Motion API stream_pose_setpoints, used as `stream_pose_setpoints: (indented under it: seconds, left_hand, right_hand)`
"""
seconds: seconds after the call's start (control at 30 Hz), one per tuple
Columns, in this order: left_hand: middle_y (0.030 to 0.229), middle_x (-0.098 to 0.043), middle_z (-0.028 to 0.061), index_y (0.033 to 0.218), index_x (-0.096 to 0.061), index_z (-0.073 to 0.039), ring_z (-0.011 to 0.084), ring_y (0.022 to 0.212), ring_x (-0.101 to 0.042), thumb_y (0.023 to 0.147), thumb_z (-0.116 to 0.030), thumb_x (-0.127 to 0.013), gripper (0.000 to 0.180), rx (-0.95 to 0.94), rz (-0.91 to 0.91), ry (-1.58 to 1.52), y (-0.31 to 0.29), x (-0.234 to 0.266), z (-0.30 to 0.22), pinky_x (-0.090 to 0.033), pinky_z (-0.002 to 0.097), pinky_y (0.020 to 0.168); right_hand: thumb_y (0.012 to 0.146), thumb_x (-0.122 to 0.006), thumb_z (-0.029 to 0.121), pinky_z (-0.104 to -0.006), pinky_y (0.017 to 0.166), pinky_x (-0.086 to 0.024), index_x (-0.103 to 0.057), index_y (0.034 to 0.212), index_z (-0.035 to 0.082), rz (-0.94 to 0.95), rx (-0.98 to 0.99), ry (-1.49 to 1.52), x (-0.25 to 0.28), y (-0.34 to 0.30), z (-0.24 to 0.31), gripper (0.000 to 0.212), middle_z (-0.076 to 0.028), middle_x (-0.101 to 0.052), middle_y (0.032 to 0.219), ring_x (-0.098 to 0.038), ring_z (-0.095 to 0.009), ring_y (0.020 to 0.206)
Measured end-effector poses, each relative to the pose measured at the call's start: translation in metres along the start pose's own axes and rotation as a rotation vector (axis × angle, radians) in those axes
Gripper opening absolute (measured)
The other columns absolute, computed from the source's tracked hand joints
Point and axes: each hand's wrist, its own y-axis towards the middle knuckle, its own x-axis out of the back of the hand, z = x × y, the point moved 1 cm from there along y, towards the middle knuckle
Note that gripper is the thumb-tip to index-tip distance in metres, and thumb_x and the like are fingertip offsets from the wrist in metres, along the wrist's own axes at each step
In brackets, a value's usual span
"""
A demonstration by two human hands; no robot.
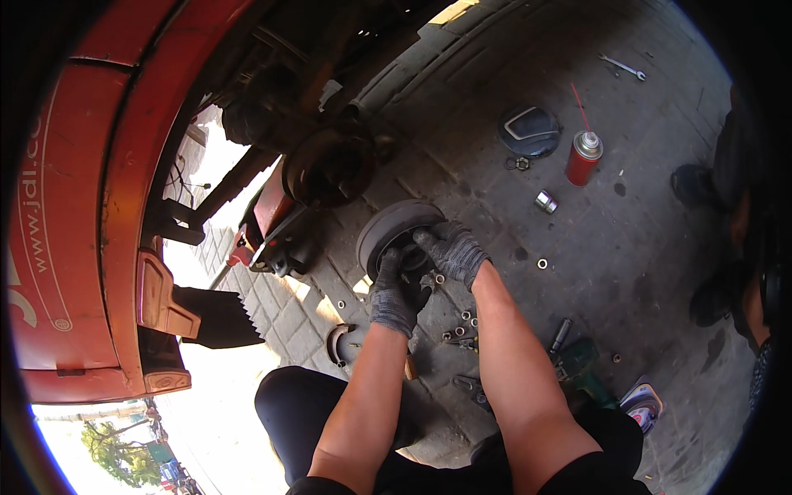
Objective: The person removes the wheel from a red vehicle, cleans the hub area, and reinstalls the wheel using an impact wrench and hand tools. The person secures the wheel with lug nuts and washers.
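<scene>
- Left hand [396, 295] and right hand [453, 251] grip a tilted metal drum [396, 221] just beyond them, the left on its nearer side
- Dark round hub [333, 162] lies farther ahead, to the drum's left

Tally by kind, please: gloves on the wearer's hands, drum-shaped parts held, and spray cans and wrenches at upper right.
Grey knitted gloves: 2
Round grey metal drum: 1
Red cylindrical spray can: 1
Silver metal wrench: 1
Total: 5

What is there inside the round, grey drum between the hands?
A dark ring-like shape shows; the grey-gloved left hand and right hand cover parts I cannot see.
</scene>
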Motion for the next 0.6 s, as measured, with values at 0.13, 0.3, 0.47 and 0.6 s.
stream_pose_setpoints:
  seconds: [0.13, 0.3, 0.47, 0.6]
  left_hand:
    - [0.125, -0.053, -0.0034, 0.118, -0.057, -0.024, 0.0200, 0.120, -0.045, 0.071, -0.057, -0.069, 0.058, -0.097, -0.191, 0.044, -0.007, -0.003, -0.008, -0.033, 0.0458, 0.099]
    - [0.112, -0.057, 0.0024, 0.102, -0.059, -0.021, 0.0237, 0.104, -0.056, 0.075, -0.047, -0.070, 0.039, -0.387, -0.044, 0.026, -0.025, -0.015, -0.047, -0.046, 0.0475, 0.085]
    - [0.114, -0.057, -0.0035, 0.112, -0.059, -0.026, 0.0207, 0.101, -0.050, 0.081, -0.052, -0.054, 0.041, -0.361, -0.154, 0.150, -0.037, -0.028, -0.086, -0.035, 0.0518, 0.094]
    - [0.113, -0.061, 0.0029, 0.116, -0.059, -0.016, 0.0250, 0.108, -0.054, 0.075, -0.042, -0.064, 0.049, -0.407, -0.132, 0.119, -0.042, -0.033, -0.102, -0.039, 0.0468, 0.094]
  right_hand:
    - [0.090, -0.058, 0.032, -0.0376, 0.084, -0.049, -0.063, 0.112, 0.001, -0.055, 0.051, -0.025, 0.006, 0.002, 0.015, 0.039, -0.018, -0.068, 0.103, -0.064, -0.029, 0.095]
    - [0.092, -0.054, 0.039, -0.0379, 0.080, -0.049, -0.064, 0.111, 0.000, -0.081, 0.070, 0.301, 0.002, 0.016, 0.036, 0.044, -0.018, -0.068, 0.101, -0.064, -0.029, 0.093]
    - [0.092, -0.049, 0.043, -0.0380, 0.079, -0.050, -0.063, 0.111, 0.000, -0.139, 0.164, 0.225, -0.006, 0.039, 0.053, 0.049, -0.020, -0.067, 0.099, -0.065, -0.028, 0.092]
    - [0.091, -0.049, 0.040, -0.0382, 0.079, -0.050, -0.065, 0.107, 0.000, -0.125, 0.171, 0.262, -0.008, 0.047, 0.065, 0.046, -0.020, -0.068, 0.095, -0.066, -0.030, 0.087]
